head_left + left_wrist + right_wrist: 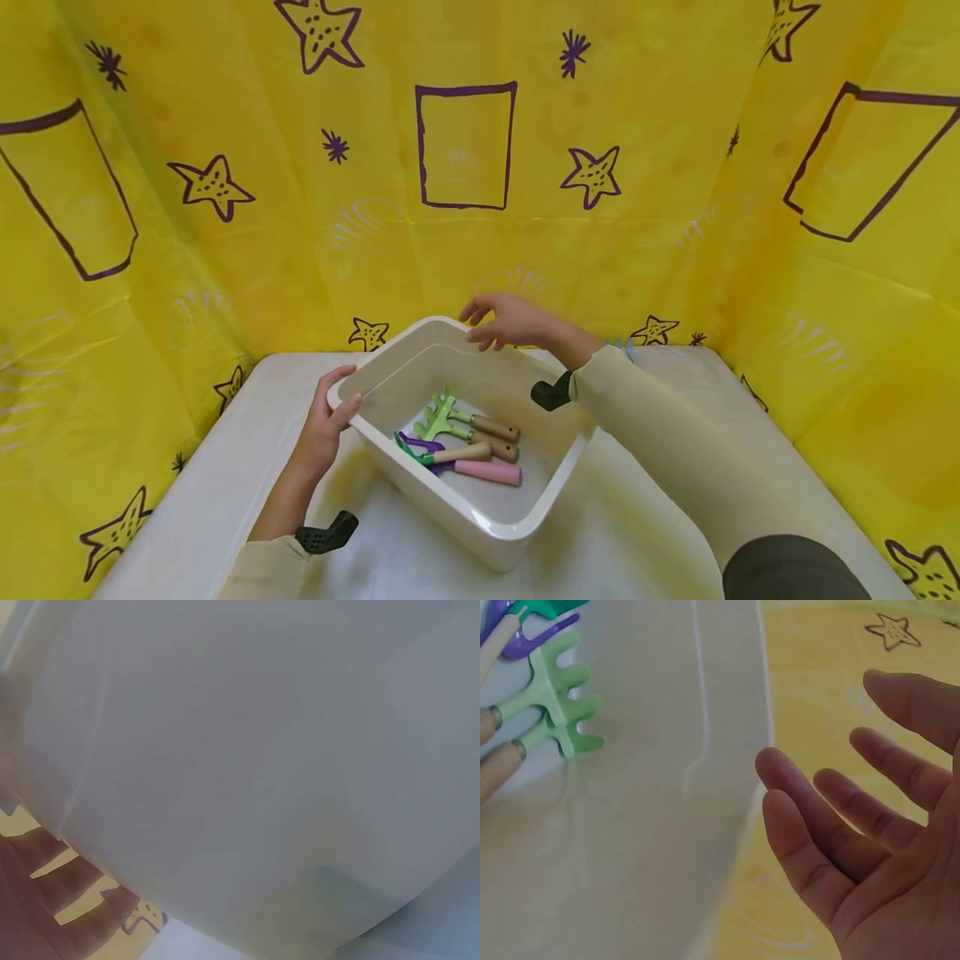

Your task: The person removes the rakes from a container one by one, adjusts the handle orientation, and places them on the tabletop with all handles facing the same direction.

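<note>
A white plastic bin (442, 508) stands turned at an angle on the table. My left hand (326, 429) grips its left corner, thumb over the rim and fingers outside. In the left wrist view the bin's outer wall (247, 750) fills most of the picture. Over the far rim hovers my right hand (510, 321), fingers loosely bent and holding nothing. Inside the bin lie light green hand rakes (438, 417) with wooden handles, a darker green tool with a pale wooden handle (461, 452), and a purple tool with a pink handle (487, 472). The heads partly overlap.
A white-covered table (645, 508) extends around the bin. Yellow sheeting (465, 275) with drawn stars and outlines hangs behind it and along both sides, close to the bin's far corner.
</note>
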Demonstrator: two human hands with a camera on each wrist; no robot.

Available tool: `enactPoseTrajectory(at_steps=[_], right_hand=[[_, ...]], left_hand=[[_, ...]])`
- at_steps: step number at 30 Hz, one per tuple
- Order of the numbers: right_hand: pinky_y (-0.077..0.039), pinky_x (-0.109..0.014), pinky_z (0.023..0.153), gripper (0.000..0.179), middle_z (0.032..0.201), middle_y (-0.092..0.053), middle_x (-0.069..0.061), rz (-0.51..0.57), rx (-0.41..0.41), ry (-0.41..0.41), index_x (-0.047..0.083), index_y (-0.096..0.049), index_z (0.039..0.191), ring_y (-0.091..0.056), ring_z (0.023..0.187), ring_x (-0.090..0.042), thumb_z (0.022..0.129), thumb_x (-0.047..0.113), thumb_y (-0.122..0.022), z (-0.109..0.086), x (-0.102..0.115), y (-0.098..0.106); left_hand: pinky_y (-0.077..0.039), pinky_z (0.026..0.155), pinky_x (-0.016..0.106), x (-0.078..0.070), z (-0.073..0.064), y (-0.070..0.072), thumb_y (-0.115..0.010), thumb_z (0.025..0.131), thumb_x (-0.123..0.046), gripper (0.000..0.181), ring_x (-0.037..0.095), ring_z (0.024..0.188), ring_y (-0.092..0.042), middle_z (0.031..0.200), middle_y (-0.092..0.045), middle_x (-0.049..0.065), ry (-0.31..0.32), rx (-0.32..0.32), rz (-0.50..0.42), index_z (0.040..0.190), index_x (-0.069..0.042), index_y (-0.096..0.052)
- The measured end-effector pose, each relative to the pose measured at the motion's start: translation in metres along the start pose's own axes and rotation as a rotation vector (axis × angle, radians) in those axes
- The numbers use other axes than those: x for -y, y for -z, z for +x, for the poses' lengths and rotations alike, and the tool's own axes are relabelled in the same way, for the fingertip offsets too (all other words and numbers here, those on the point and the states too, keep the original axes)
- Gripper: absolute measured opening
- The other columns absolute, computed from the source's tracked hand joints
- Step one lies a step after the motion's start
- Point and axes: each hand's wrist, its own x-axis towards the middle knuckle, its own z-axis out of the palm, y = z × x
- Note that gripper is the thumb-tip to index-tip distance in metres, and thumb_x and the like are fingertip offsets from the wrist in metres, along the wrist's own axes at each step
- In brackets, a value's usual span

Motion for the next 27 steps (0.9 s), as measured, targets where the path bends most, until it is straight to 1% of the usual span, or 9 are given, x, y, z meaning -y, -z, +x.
enactPoseTrajectory(at_steps=[5,8,12,16,18,22,25,27], right_hand=[[-0.055,-0.037,0.071,0.032,0.121,-0.057,-0.014,0.009,0.11,-0.004,0.008,-0.059,0.123,-0.064,0.095,-0.029,0.093,0.017,-0.065,0.009,-0.005,-0.025],[-0.055,-0.038,0.072,0.03,0.125,-0.056,-0.016,0.017,0.172,-0.019,0.009,-0.059,0.122,-0.062,0.096,-0.029,0.093,0.016,-0.064,0.013,-0.007,-0.039],[-0.055,-0.038,0.071,0.028,0.119,-0.06,-0.015,0.026,0.243,-0.04,0.007,-0.059,0.12,-0.063,0.094,-0.033,0.093,0.012,-0.064,0.018,-0.011,-0.056],[-0.055,-0.04,0.073,0.031,0.112,-0.063,-0.011,0.033,0.323,-0.076,0.004,-0.058,0.121,-0.066,0.086,-0.031,0.092,0.011,-0.065,0.022,-0.014,-0.069],[-0.055,-0.043,0.076,0.033,0.113,-0.063,-0.01,0.035,0.362,-0.094,0.004,-0.057,0.123,-0.068,0.083,-0.029,0.092,0.012,-0.065,0.023,-0.017,-0.074],[-0.054,-0.047,0.08,0.034,0.114,-0.064,-0.008,0.016,0.414,-0.12,0.004,-0.057,0.124,-0.068,0.085,-0.03,0.092,0.013,-0.066,0.022,-0.023,-0.078],[-0.052,-0.048,0.084,0.034,0.112,-0.065,-0.005,-0.02,0.438,-0.132,0.004,-0.059,0.124,-0.067,0.093,-0.034,0.092,0.014,-0.066,0.021,-0.026,-0.078],[-0.049,-0.051,0.088,0.036,0.113,-0.065,-0.005,-0.023,0.465,-0.153,0.003,-0.059,0.126,-0.064,0.1,-0.038,0.092,0.015,-0.066,0.021,-0.028,-0.078]], left_hand=[[-0.047,0.084,0.023,0.001,-0.001,0.0,-0.047,0.102,-0.019,0.049,0.037,0.115,-0.05,0.142,-0.039,0.019,0.01,0.0,-0.003,0.146,-0.009,-0.027],[-0.046,0.084,0.021,0.002,-0.001,0.0,-0.047,0.103,-0.02,0.05,0.039,0.117,-0.048,0.144,-0.037,0.018,0.013,0.004,-0.006,0.147,-0.011,-0.026],[-0.046,0.084,0.021,0.001,-0.001,0.0,-0.046,0.103,-0.02,0.049,0.039,0.118,-0.047,0.144,-0.037,0.018,0.01,0.0,-0.016,0.147,-0.012,-0.026],[-0.046,0.086,0.024,0.001,-0.001,0.001,-0.046,0.103,-0.02,0.049,0.037,0.117,-0.048,0.143,-0.038,0.018,0.003,-0.001,-0.009,0.147,-0.01,-0.026],[-0.046,0.087,0.025,0.001,0.0,0.001,-0.045,0.103,-0.019,0.049,0.036,0.116,-0.048,0.142,-0.038,0.019,-0.006,-0.001,-0.005,0.146,-0.009,-0.026],[-0.046,0.087,0.024,0.002,0.0,0.001,-0.046,0.103,-0.018,0.048,0.036,0.115,-0.048,0.14,-0.039,0.018,-0.018,-0.01,-0.007,0.145,-0.008,-0.027],[-0.046,0.087,0.022,0.002,0.0,0.001,-0.045,0.103,-0.018,0.047,0.035,0.115,-0.048,0.14,-0.038,0.017,-0.017,-0.008,-0.008,0.145,-0.008,-0.027],[-0.046,0.086,0.022,0.002,0.0,0.001,-0.046,0.103,-0.018,0.047,0.035,0.115,-0.048,0.141,-0.038,0.017,-0.012,-0.01,-0.008,0.145,-0.008,-0.027]])
